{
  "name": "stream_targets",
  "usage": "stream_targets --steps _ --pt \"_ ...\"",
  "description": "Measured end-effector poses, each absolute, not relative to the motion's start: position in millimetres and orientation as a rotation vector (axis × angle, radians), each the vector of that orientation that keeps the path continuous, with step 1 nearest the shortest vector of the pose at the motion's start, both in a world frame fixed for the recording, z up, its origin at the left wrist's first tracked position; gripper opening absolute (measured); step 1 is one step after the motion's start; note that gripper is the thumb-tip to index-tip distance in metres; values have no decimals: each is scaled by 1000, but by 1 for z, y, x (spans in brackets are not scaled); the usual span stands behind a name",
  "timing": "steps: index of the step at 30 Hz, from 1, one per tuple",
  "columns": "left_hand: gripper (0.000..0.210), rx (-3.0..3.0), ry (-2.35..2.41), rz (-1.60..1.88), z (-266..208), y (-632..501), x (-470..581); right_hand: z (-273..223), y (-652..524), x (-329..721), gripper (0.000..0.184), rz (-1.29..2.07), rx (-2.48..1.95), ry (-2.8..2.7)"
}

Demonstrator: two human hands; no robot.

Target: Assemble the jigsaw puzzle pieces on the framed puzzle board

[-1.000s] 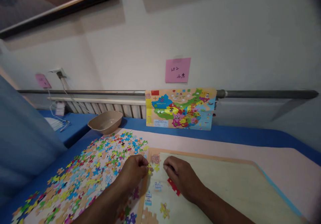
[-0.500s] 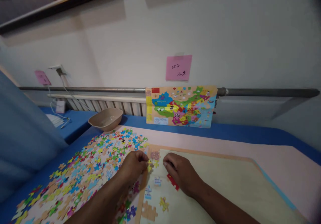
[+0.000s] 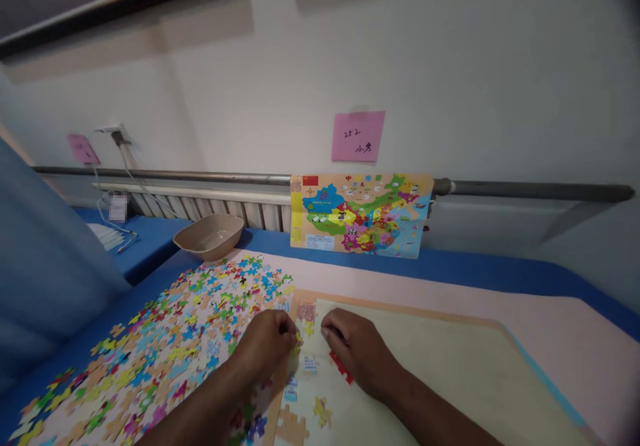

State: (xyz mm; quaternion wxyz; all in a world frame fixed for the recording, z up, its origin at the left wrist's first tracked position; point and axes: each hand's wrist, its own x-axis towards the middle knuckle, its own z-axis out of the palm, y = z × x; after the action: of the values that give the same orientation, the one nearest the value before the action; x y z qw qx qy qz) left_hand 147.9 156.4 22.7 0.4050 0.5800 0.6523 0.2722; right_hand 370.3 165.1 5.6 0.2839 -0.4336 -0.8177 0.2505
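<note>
My left hand [image 3: 267,345] is closed in a pinch at the left border of the puzzle board [image 3: 440,359]. A yellow puzzle piece [image 3: 299,343] shows at its fingertips, partly covered by them. Over the board, my right hand [image 3: 356,347] has its fingers curled, and whatever they may hold is hidden. A red puzzle piece [image 3: 341,368] lies just below that hand. Between the hands, a pink printed corner section [image 3: 307,311] sits in the frame with yellow pieces under it. Pale printed pieces [image 3: 310,365], another yellow piece [image 3: 322,411] and joined tan pieces [image 3: 293,426] lie lower down.
Loose puzzle pieces [image 3: 175,353] spread across the left of the pink-covered table. A beige bowl [image 3: 210,238] stands behind them. The printed picture map [image 3: 360,216] hangs from a pipe [image 3: 530,189] at the wall. A blue curtain [image 3: 45,286] borders the left side.
My left hand has moved slightly down with the yellow puzzle piece at its fingertips. The right hand stays curled in nearly the same place. The view has shifted a little.
</note>
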Motion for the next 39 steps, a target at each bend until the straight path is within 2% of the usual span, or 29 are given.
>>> stream_targets --steps 11,17,22,39 --pt "26 1500 1664 684 6 161 151 1 168 370 16 650 -1222 -2190" --pt "18 1527 1666 722 -3 160 149 -2 168 370 17 613 -1229 -2221" --pt "20 1544 1696 745 -7 158 150 -6 171 371 15 604 -1224 -2233" --pt "21 1611 1698 722 0 154 147 -4 169 372 18 575 -1194 -2226"
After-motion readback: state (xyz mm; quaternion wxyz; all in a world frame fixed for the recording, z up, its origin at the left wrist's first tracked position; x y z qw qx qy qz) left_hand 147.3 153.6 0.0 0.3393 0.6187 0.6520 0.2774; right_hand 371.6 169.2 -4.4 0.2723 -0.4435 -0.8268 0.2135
